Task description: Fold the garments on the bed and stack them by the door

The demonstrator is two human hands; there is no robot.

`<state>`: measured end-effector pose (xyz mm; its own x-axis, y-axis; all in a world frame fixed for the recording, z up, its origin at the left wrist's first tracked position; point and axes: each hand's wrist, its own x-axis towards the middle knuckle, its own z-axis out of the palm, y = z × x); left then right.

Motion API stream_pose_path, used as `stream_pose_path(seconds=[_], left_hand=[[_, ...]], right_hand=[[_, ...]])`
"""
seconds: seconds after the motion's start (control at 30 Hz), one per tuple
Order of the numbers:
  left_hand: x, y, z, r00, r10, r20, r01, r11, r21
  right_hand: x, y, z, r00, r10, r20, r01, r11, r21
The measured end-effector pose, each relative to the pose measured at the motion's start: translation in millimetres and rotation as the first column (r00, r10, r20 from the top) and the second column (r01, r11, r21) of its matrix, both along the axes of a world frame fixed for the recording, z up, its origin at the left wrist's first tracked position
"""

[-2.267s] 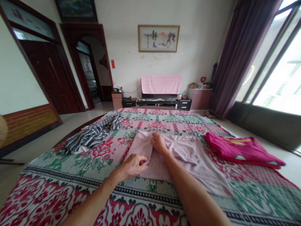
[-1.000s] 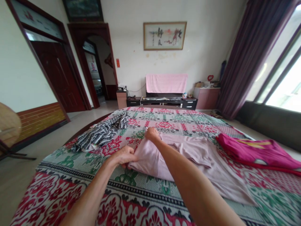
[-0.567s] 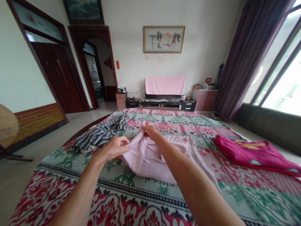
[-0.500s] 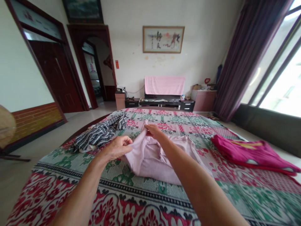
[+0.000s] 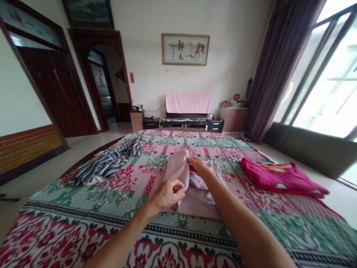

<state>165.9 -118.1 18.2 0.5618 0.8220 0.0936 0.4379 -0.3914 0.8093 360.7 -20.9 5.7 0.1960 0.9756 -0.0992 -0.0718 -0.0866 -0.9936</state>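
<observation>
Now my left grip (image 5: 167,194) and right grip (image 5: 198,166) both pinch the pink garment (image 5: 176,168), left of the magenta pile (image 5: 281,176); its end has just turned over, making the fold narrower.

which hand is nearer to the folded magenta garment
Right. The right hand is left of the folded magenta garment, at the pale pink garment's far edge; the left hand is farther left, at its near edge.
</observation>
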Motion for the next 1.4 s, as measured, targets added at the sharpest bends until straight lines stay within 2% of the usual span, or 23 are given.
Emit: stream_pose_path(seconds=[0.17, 0.33, 0.43, 0.63, 0.87, 1.0, 1.03, 1.1, 1.13, 1.2, 1.23, 1.3, 1.4], left_hand=[[1.8, 1.4, -10.5, 1.0, 0.004, -0.005, -0.004, 1.0, -0.011], [4.0, -0.8, -11.6, 1.0, -0.018, 0.002, 0.018, 0.999, -0.037], [5.5, -2.4, -12.7, 1.0, -0.029, 0.001, 0.029, 0.998, -0.048], [6.1, -3.2, -14.8, 0.999, -0.044, 0.016, 0.045, 0.998, -0.033], [5.6, -7.1, -9.8, 0.998, -0.067, -0.016, 0.065, 0.993, -0.104], [3.7, -7.3, -5.4, 0.996, -0.091, 0.008, 0.091, 0.99, -0.107], [2.6, -5.5, -4.9, 0.998, -0.063, 0.025, 0.065, 0.995, -0.074], [-0.7, 1.2, -5.9, 0.996, 0.06, 0.064, -0.064, 0.996, 0.067], [-2.8, 5.7, -7.7, 0.988, 0.13, 0.085, -0.143, 0.975, 0.167], [-7.4, 15.1, -14.1, 0.971, 0.215, 0.108, -0.24, 0.893, 0.38], [-9.5, 19.3, -18.5, 0.969, 0.227, 0.097, -0.245, 0.849, 0.468], [-12.8, 24.9, -28.7, 0.976, 0.217, 0.027, -0.191, 0.788, 0.586], [-14.8, 26.7, -44.9, 0.97, 0.2, -0.137, -0.063, 0.755, 0.653]], right_hand=[[2.0, -6.9, -10.3, 1.0, -0.004, 0.029, 0.004, 1.0, 0.004], [4.9, -8.9, -16.1, 0.972, 0.068, 0.225, -0.095, 0.99, 0.108], [7.4, -6.6, -20.6, 0.959, 0.032, 0.282, -0.073, 0.988, 0.138], [9.3, -2.5, -22.5, 0.906, -0.038, 0.422, -0.014, 0.993, 0.119], [11.0, 2.0, -26.1, 0.852, -0.134, 0.505, 0.054, 0.984, 0.169], [12.9, 7.1, -30.7, 0.825, -0.13, 0.55, 0.046, 0.985, 0.165], [13.6, 8.2, -31.1, 0.82, -0.125, 0.559, 0.043, 0.987, 0.157], [14.8, 9.9, -30.5, 0.788, -0.145, 0.598, 0.061, 0.985, 0.158], [15.1, 10.3, -29.6, 0.754, -0.179, 0.632, 0.081, 0.98, 0.18], [14.4, 9.3, -27.0, 0.65, -0.276, 0.708, 0.099, 0.955, 0.281], [13.4, 7.9, -25.6, 0.596, -0.319, 0.737, 0.072, 0.935, 0.347], [9.9, 3.4, -23.5, 0.522, -0.343, 0.781, -0.063, 0.898, 0.436], [3.8, -5.7, -23.3, 0.43, -0.258, 0.865, -0.231, 0.895, 0.381]])
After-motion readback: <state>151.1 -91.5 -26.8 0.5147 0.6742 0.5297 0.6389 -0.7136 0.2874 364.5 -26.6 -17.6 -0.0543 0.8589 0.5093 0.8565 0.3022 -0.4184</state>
